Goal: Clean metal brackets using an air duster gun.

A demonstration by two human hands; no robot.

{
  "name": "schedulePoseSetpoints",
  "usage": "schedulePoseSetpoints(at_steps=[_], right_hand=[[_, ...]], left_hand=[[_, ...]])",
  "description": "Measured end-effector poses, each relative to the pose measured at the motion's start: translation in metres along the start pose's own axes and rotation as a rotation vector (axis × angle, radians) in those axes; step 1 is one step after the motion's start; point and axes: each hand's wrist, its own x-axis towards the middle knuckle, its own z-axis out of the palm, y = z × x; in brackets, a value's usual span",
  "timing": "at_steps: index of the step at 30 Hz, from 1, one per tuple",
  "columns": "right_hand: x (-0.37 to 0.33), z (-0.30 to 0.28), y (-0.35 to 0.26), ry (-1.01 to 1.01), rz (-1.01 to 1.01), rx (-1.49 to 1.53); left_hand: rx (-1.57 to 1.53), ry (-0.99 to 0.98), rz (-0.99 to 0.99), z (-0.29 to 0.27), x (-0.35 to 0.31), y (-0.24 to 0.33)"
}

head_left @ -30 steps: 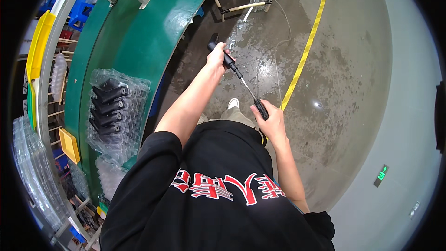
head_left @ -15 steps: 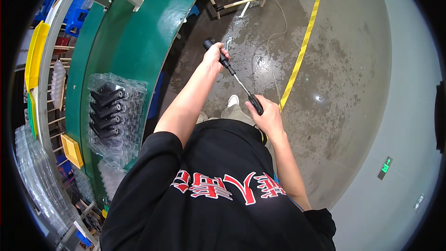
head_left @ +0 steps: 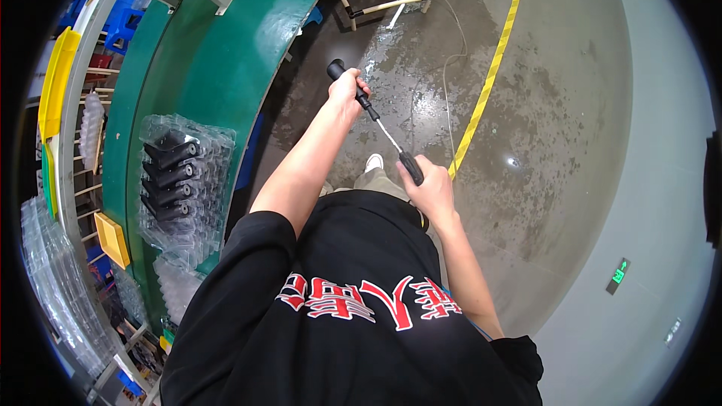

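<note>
My left hand (head_left: 347, 90) is closed round a black cylinder (head_left: 365, 99) with a wide rounded end that sticks out beyond the thumb side. From its narrower end a thin metal shaft (head_left: 388, 133) runs down to a ribbed black handle (head_left: 411, 168). My right hand (head_left: 431, 189) is wrapped round that handle. Whether shaft and cylinder are one tool or two pieces fitted together, I cannot tell. Both hands are in front of my body, over the floor and right of the green table.
On the green table (head_left: 218, 53) at my left, stacked clear plastic trays (head_left: 207, 203) hold several black angled parts (head_left: 174, 174). A metal frame (head_left: 71, 203) with yellow bins (head_left: 56, 86) stands beyond it. A tube frame (head_left: 387, 7), a thin hose (head_left: 445, 75) and yellow tape (head_left: 492, 75) are on the wet floor.
My hands keep their grip on the cylinder and the handle, with only a slight shift. The table and its trays appear a little further left in the view.
</note>
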Motion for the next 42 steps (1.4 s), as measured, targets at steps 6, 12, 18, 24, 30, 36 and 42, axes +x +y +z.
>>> schedulePoseSetpoints(at_steps=[6, 12, 18, 24, 30, 36, 42], right_hand=[[0.0, 0.001, 0.0, -0.004, 0.001, -0.016], [-0.001, 0.001, 0.001, -0.005, 0.006, -0.019], [-0.001, 0.0, 0.0, -0.002, 0.009, 0.012], [-0.002, -0.001, 0.001, -0.013, 0.031, 0.045], [-0.005, -0.003, 0.005, -0.029, 0.071, 0.06], [-0.005, -0.007, 0.006, -0.044, 0.062, 0.074], [-0.002, -0.013, 0.002, -0.032, 0.144, 0.113]], left_hand=[[-0.031, -0.009, -0.021, -0.001, -0.002, -0.001], [-0.058, -0.026, -0.048, -0.004, -0.003, -0.001], [-0.09, -0.045, -0.068, -0.005, -0.003, 0.0], [-0.127, -0.063, -0.085, -0.006, -0.004, -0.002], [-0.161, -0.081, -0.108, -0.007, -0.002, 0.0], [-0.189, -0.098, -0.134, -0.004, 0.0, 0.001], [-0.191, -0.114, -0.155, -0.005, -0.011, 0.003]])
